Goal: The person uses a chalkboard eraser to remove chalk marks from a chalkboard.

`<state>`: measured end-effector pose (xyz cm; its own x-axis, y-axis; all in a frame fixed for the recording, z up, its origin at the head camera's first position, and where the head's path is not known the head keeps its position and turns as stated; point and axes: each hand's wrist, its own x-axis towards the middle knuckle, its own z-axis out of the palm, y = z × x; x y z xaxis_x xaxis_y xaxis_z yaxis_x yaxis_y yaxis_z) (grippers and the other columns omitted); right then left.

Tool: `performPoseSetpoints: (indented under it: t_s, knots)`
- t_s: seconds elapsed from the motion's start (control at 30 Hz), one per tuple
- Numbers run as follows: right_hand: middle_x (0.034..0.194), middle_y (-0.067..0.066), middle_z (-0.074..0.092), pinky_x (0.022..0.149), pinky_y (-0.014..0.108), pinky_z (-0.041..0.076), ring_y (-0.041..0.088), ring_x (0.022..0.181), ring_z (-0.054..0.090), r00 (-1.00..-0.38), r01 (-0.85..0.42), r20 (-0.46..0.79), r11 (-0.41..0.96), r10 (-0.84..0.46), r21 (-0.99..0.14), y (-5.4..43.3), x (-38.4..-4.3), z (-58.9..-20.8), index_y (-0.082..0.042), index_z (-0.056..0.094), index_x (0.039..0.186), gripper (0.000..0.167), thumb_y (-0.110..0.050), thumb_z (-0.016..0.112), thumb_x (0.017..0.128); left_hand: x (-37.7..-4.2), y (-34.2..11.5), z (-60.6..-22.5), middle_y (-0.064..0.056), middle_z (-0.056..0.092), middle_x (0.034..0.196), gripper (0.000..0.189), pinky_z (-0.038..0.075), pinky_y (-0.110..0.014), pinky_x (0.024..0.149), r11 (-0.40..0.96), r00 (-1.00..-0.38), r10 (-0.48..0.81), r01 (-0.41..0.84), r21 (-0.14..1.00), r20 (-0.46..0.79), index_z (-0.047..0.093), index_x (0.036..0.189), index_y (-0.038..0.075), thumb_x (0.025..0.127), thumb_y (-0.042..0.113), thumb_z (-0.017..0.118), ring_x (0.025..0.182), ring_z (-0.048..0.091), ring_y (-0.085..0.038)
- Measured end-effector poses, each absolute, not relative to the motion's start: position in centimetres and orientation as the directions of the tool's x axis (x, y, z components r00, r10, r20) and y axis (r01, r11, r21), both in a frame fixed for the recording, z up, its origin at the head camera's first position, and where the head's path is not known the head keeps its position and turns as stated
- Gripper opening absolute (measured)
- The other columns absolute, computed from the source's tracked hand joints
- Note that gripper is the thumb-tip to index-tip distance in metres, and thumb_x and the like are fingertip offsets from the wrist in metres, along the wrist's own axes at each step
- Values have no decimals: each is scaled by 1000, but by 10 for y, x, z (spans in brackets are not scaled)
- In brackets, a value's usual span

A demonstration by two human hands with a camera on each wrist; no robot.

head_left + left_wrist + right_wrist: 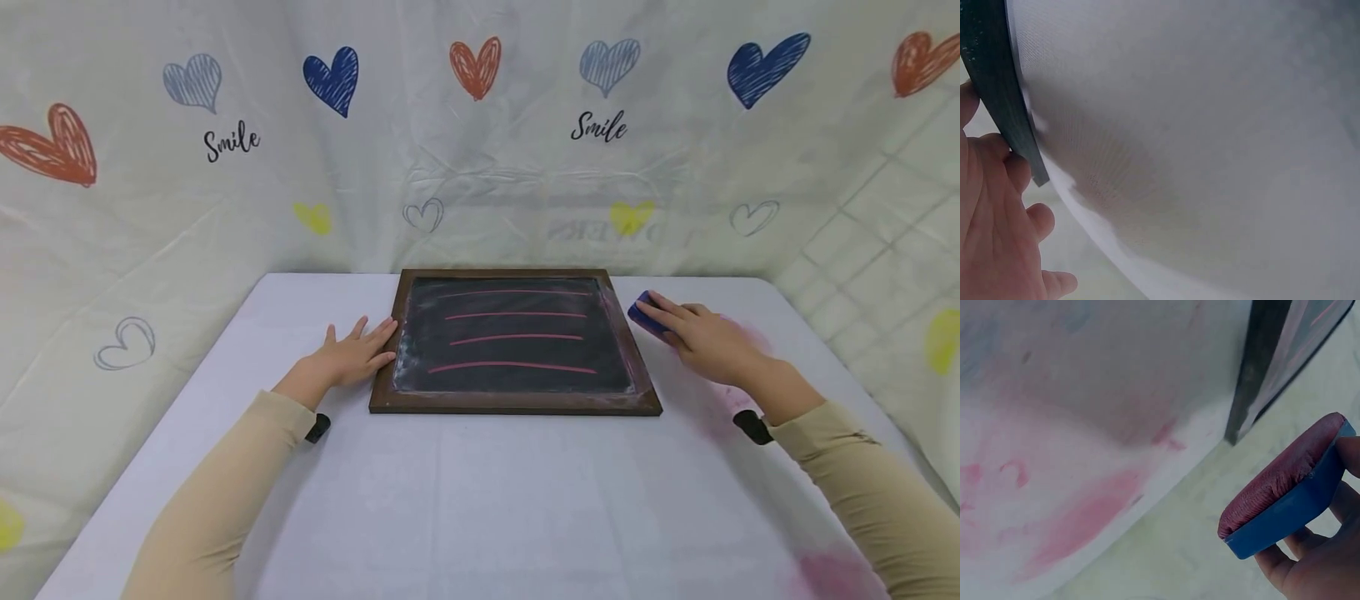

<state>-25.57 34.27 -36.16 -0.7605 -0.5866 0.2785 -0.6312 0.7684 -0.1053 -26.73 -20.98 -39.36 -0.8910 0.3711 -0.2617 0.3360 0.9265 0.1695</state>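
A small chalkboard (517, 342) in a brown wooden frame lies on the table, with several pink chalk lines drawn across it. My left hand (351, 354) rests with spread fingers against the frame's left side; in the left wrist view the fingertips touch the dark frame edge (1007, 94). Just off the board's right side, my right hand (705, 337) grips a blue chalkboard eraser (647, 315). The right wrist view shows the eraser's pink-stained pad (1282, 478) facing the table side, raised off the cloth, with thumb and fingers around its blue back (1297, 515).
White cloth covers the table (480, 500), smeared with pink chalk dust (832, 575) on the right. Behind hangs a pale curtain (480, 167) printed with hearts. Black straps (752, 427) sit at both wrists.
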Motion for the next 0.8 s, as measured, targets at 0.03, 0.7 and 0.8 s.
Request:
performPoseSetpoints:
  t_s: [0.03, 0.7, 0.8]
  knots:
    - [153, 27, 43, 88, 66, 48, 54, 113, 56, -744, -647, 291, 757, -602, -89, 338, -255, -362, -7, 48, 151, 57, 5, 62, 97, -267, -210, -394, -8, 9, 171, 68, -5, -76, 112, 926, -891, 371, 336, 170, -262, 9, 166, 13, 112, 46, 34, 155, 0, -42]
    - [154, 20, 47, 89, 51, 53, 35, 117, 56, -494, -869, 223, 485, -840, -99, 283, -235, -377, -11, 53, 150, 65, 13, 66, 90, -268, -211, -397, -8, 8, 172, 69, -7, -76, 112, 928, -890, 369, 338, 157, -269, 8, 167, 14, 112, 48, 31, 155, -1, -41]
    - [154, 21, 46, 90, 51, 52, 34, 117, 55, -477, -879, 207, 466, -854, -104, 279, -235, -378, -11, 54, 150, 67, 15, 65, 89, -269, -211, -398, -6, 7, 172, 68, -6, -76, 112, 929, -892, 367, 340, 144, -265, 7, 167, 15, 112, 48, 31, 156, -1, -40]
